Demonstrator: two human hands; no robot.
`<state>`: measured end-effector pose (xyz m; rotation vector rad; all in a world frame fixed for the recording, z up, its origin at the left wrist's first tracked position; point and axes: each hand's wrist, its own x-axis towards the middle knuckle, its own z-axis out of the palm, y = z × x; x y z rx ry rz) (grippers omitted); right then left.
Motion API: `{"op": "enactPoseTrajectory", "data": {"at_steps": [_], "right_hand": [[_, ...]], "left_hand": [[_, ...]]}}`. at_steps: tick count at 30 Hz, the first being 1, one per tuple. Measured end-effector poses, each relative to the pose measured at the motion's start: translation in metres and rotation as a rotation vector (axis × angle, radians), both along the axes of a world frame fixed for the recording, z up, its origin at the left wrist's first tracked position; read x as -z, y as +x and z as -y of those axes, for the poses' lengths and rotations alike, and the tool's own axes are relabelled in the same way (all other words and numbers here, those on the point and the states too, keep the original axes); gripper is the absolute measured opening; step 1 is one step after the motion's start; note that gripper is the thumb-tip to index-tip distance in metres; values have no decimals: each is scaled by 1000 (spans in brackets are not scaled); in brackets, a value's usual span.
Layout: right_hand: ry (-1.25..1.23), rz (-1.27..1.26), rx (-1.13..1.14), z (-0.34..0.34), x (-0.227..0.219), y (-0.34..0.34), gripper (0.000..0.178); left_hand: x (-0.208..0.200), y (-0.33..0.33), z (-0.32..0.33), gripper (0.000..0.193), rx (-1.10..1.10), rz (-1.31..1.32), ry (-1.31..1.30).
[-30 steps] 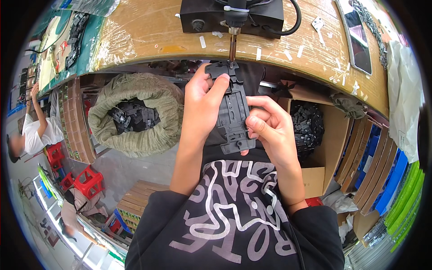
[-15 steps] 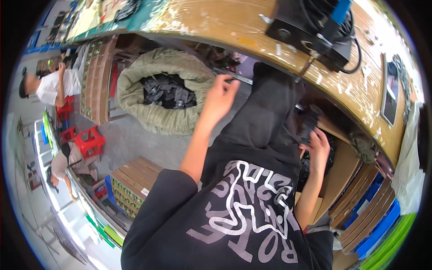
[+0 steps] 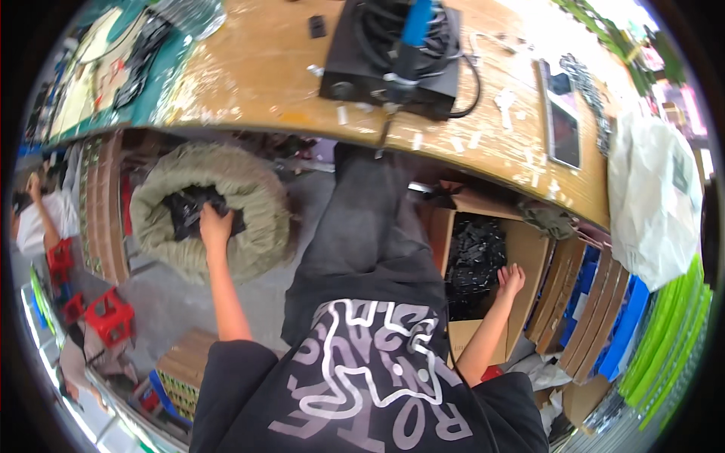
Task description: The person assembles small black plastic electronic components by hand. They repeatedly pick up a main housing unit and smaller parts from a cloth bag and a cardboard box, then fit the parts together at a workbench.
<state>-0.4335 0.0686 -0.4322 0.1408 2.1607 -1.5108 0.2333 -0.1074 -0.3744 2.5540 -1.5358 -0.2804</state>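
On the left, my left hand (image 3: pixel 217 224) reaches into the mouth of a rolled-down olive fabric sack (image 3: pixel 264 219). Its fingers are drawn together on one of the black plastic parts (image 3: pixel 183 210) heaped inside; the fingertips are partly hidden among them. At the right, my right hand (image 3: pixel 511 281) hangs over the near right side of an open cardboard box (image 3: pixel 526 253), fingers loosely apart and holding nothing. Many small black plastic pieces (image 3: pixel 474 260) fill the box.
A wooden workbench (image 3: pixel 257 83) spans the front, bearing a black cabled unit with a blue-handled tool (image 3: pixel 414 34) and a phone (image 3: pixel 560 124). Stacked cartons (image 3: pixel 574 302) and a white plastic bag (image 3: pixel 653 196) are at right. Red stools (image 3: pixel 110 317) and co-workers are at left.
My left hand has moved down into the sack among the parts. My right hand has let go of a black plastic piece at the box. The view has shifted to the right.
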Motion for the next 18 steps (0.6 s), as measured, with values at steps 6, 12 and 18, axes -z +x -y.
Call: {"op": "enactPoseTrajectory", "data": {"at_steps": [6,12,18], "right_hand": [[-421,-716,-161,116,-195,73,28],[-505,-938,-521,213,-277,72,22],[-92,-1219,-781,324,-270,2,23]], "left_hand": [[0,-26,1,66,-6,-4,71],[4,-14,-5,65,-126,-139,22],[1,14,-19,46,-295,-335,-94]]}}
